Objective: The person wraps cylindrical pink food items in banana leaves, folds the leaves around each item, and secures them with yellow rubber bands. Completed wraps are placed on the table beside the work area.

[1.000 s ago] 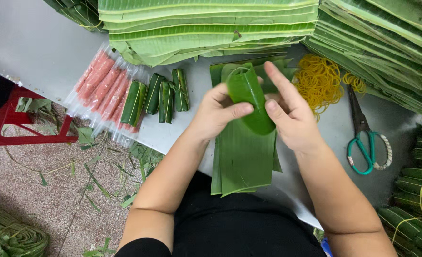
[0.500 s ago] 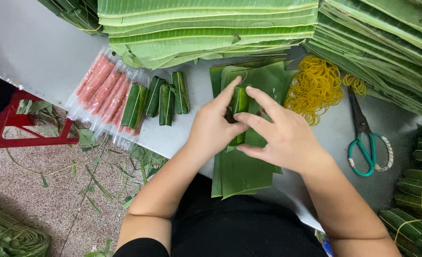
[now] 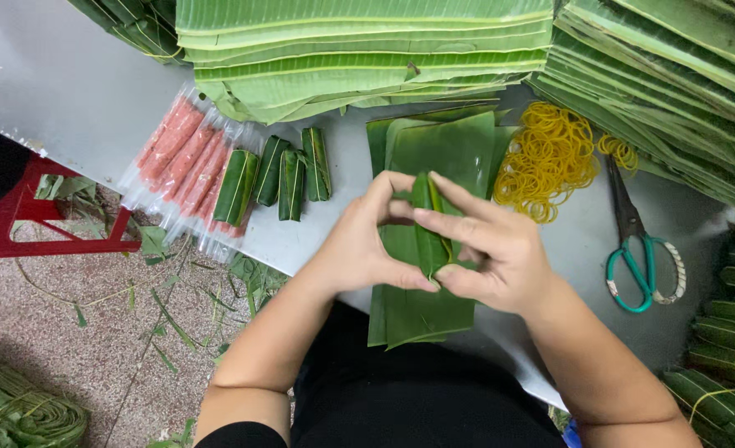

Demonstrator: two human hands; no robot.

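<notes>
Both hands hold a small roll wrapped in green banana leaf [image 3: 426,217], upright above a stack of cut leaf pieces [image 3: 434,149] on the grey table. My left hand [image 3: 367,242] grips it from the left, thumb under its lower end. My right hand [image 3: 487,249] pinches it from the right, fingers along its top. Three finished leaf-wrapped rolls [image 3: 280,176] lie to the left, next to pink sausages in clear plastic wrap [image 3: 183,162].
A pile of yellow rubber bands [image 3: 545,159] and green-handled scissors [image 3: 639,249] lie on the right. Big stacks of banana leaves [image 3: 359,50] fill the back and right. Tied leaf bundles [image 3: 728,332] sit at the right edge. A red stool [image 3: 27,224] stands on the floor, left.
The leaf piece was loosely curved around the filling a second ago; now it is rolled tight into a narrow upright roll between both hands.
</notes>
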